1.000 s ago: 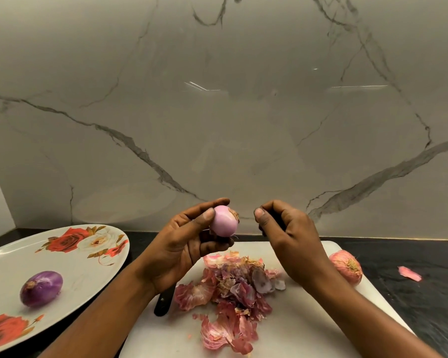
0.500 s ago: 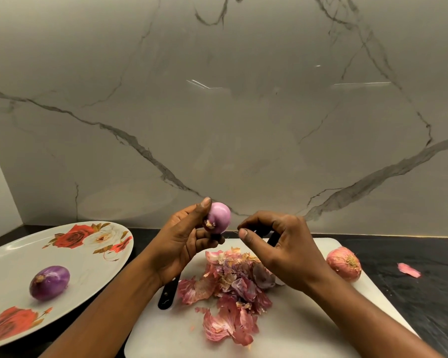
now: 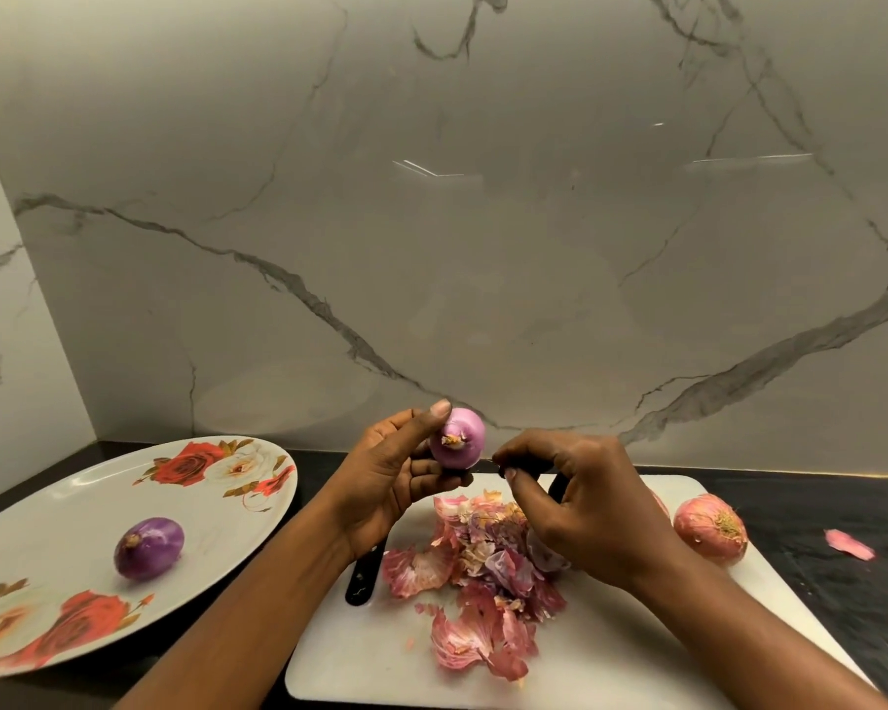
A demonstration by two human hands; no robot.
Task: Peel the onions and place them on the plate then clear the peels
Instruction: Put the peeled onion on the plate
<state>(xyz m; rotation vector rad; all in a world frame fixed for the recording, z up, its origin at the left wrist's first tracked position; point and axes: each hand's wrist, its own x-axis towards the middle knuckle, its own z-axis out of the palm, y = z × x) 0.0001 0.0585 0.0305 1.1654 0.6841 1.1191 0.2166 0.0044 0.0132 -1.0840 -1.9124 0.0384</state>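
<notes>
Marble wall (image 3: 483,248) behind; at mid-frame our left hand (image 3: 385,484) grips the onion (image 3: 460,443), now turned root-end toward us, right hand (image 3: 595,504) pinching a dark tool (image 3: 531,471) nearer, so we expect trimming.

Left grip (image 3: 386,479) holds onion (image 3: 461,444), right grip (image 3: 588,507) dark tool (image 3: 528,469).
</notes>
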